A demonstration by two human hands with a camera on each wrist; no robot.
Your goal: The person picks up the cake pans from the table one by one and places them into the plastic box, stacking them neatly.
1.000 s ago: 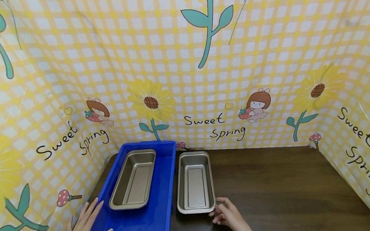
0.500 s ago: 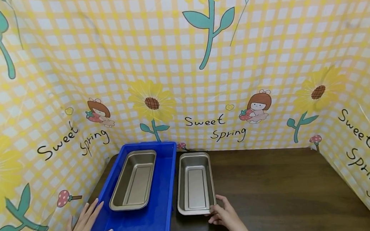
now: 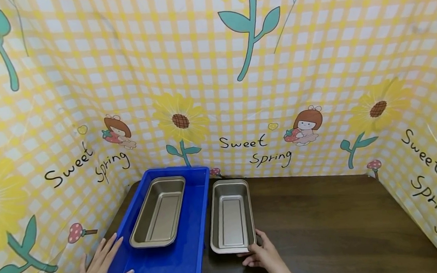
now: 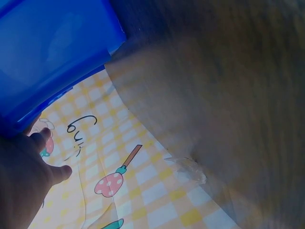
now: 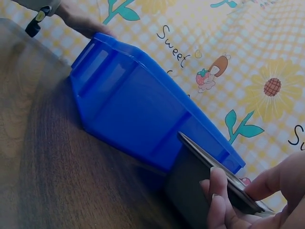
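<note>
A metal loaf pan (image 3: 232, 220) stands right of the blue bin (image 3: 203, 222) on the dark table. My right hand (image 3: 266, 258) pinches its near right corner. In the right wrist view the thumb (image 5: 271, 183) lies over the rim of this loaf pan (image 5: 178, 191), fingers (image 5: 218, 186) curled against the side wall. Inside the bin sits a second, matching loaf pan (image 3: 163, 216), slightly slanted. My left hand (image 3: 96, 270) rests with spread fingers on the bin's near left edge; the left wrist view shows that hand (image 4: 24, 171) dark beside the bin wall (image 4: 57, 52).
A yellow checked cloth (image 3: 239, 105) with printed flowers and lettering hangs behind and on both sides. The brown wooden table (image 3: 323, 222) extends to the right of the pan. A scrap of clear plastic (image 4: 188, 168) shows near the table edge in the left wrist view.
My right hand has shifted slightly left and closed its grip on the corner of the right-hand loaf pan. The left hand, the bin and the other pan stay put.
</note>
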